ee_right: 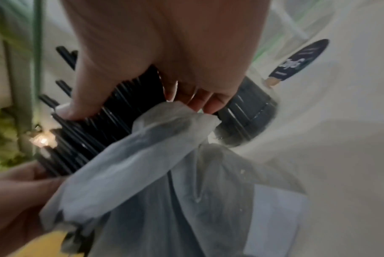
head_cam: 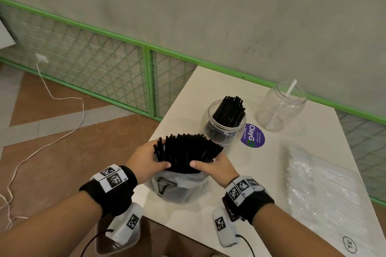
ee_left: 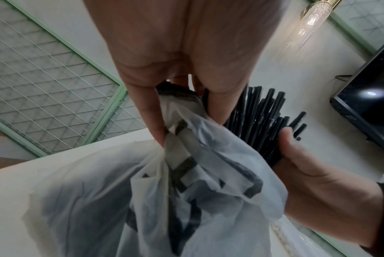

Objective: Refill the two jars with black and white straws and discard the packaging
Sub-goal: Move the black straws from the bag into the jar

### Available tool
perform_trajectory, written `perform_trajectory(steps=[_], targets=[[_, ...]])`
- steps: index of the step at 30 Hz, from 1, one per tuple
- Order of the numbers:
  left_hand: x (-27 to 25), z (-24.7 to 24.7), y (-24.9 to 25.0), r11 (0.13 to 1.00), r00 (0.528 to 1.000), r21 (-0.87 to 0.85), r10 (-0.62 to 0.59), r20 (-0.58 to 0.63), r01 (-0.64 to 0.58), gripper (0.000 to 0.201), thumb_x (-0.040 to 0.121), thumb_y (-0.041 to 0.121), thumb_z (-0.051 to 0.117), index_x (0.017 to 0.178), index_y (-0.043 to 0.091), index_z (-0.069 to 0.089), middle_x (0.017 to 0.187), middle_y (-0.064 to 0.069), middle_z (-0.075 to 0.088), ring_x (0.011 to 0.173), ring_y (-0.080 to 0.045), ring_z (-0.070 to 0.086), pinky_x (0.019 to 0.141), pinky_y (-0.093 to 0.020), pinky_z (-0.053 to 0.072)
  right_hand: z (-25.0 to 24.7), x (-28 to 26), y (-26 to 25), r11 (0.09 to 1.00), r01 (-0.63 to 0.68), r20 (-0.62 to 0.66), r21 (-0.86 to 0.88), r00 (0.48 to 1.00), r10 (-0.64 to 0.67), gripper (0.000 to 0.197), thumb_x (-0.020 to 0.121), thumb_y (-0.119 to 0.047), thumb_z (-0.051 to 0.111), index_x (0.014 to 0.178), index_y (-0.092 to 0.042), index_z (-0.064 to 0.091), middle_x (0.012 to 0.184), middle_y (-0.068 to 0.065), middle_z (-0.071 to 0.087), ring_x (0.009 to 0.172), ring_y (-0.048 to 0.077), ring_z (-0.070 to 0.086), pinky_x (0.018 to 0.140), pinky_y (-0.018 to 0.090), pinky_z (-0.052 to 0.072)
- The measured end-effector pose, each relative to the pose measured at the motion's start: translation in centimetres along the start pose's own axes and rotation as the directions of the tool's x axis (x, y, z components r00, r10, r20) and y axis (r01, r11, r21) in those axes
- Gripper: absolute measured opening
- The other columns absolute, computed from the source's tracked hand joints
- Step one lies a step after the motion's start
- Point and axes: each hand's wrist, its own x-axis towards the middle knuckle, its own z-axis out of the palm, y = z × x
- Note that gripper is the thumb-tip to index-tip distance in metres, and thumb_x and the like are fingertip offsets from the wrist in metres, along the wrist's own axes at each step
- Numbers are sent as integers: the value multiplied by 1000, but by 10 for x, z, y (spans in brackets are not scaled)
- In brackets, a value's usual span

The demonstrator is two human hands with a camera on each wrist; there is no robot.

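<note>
A fanned bundle of black straws [head_cam: 188, 150] sticks out of a translucent white plastic bag [head_cam: 177, 188] at the table's near left edge. My left hand [head_cam: 154, 158] grips the bundle's left side together with the bag's rim [ee_left: 182, 132]. My right hand [head_cam: 208, 165] grips the right side, thumb pressed on the straws [ee_right: 87, 135]. Just behind stands a clear jar of black straws [head_cam: 224, 123]. A second clear jar [head_cam: 279, 106], further right, holds one white straw. A clear pack of white straws [head_cam: 319, 190] lies on the table's right side.
A purple round sticker [head_cam: 252, 135] lies flat on the white table [head_cam: 208, 89] between the jars. The table's left edge drops to a brown floor with a white cable [head_cam: 62, 127]. A green mesh fence [head_cam: 94, 64] runs along the wall.
</note>
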Motion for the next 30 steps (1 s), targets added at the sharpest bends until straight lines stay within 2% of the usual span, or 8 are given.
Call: perform_trajectory(steps=[3, 8, 14, 16, 20, 22, 25, 30], targets=[[-1, 4, 7, 999, 998, -1, 54, -23, -54, 51, 75, 6, 72, 120, 27, 58, 111, 11, 62, 102, -4, 56, 85, -16, 42, 4, 2, -6, 990, 134, 1, -44, 991, -134, 52, 64, -31, 86, 111, -36, 63, 112, -7, 69, 112, 11, 61, 99, 36, 48], [4, 8, 13, 990, 990, -92, 94, -102, -104, 43, 77, 7, 71, 114, 24, 59, 106, 11, 64, 98, -2, 58, 73, 1, 38, -2, 8, -21, 906, 288, -53, -311, 946, -319, 45, 67, -46, 77, 108, -39, 59, 108, -8, 62, 110, 24, 54, 96, 43, 45], [3, 8, 9, 990, 996, -112, 87, 1, -86, 38, 77, 21, 71, 112, 29, 60, 108, 8, 63, 96, 2, 57, 80, -14, 43, -8, 3, -22, 943, 211, -151, -257, 955, -255, 36, 71, -22, 83, 86, -40, 57, 99, 7, 60, 100, 22, 58, 93, 38, 48], [2, 6, 10, 988, 998, -149, 56, 37, -50, 47, 72, 32, 64, 118, 30, 55, 119, 7, 57, 105, -4, 55, 91, -24, 43, -9, 2, -22, 970, 172, -176, -170, 964, -201, 26, 74, -18, 81, 88, -27, 62, 96, 8, 65, 95, 18, 61, 88, 34, 51], [-6, 0, 22, 963, 996, -268, 43, 79, -21, 75, 63, 35, 56, 134, 37, 34, 138, 10, 35, 130, -5, 31, 102, -20, 25, -13, 4, -20, 983, 129, -201, -132, 967, -154, 27, 76, -20, 80, 95, -11, 64, 89, 3, 67, 85, 7, 63, 76, 19, 50], [-10, 0, 26, 977, 990, -189, 117, 77, -100, 93, 59, 49, 65, 141, 42, 21, 145, 17, 24, 134, 0, 20, 107, -25, 20, -12, 5, -21, 983, 128, -211, -134, 965, -155, 25, 76, -20, 80, 93, -12, 63, 85, -1, 66, 79, -2, 61, 71, 11, 48], [-12, 7, 30, 960, 972, 155, 230, 41, -234, 113, 56, 63, 75, 144, 46, 7, 150, 20, 9, 137, -2, 9, 110, -32, 17, -10, 7, -21, 979, 145, -203, -142, 964, -172, 24, 75, -23, 81, 91, -16, 64, 83, -6, 67, 77, -3, 61, 70, 11, 48], [-2, 20, 39, 752, 915, 544, 395, 79, -372, 94, 61, 78, 48, 142, 52, 8, 157, 9, 6, 144, -23, 3, 109, -53, 23, -10, 10, -23, 967, 176, -80, -184, 978, -193, 27, 75, -21, 80, 99, -17, 67, 90, -4, 70, 88, 8, 64, 79, 21, 52]])
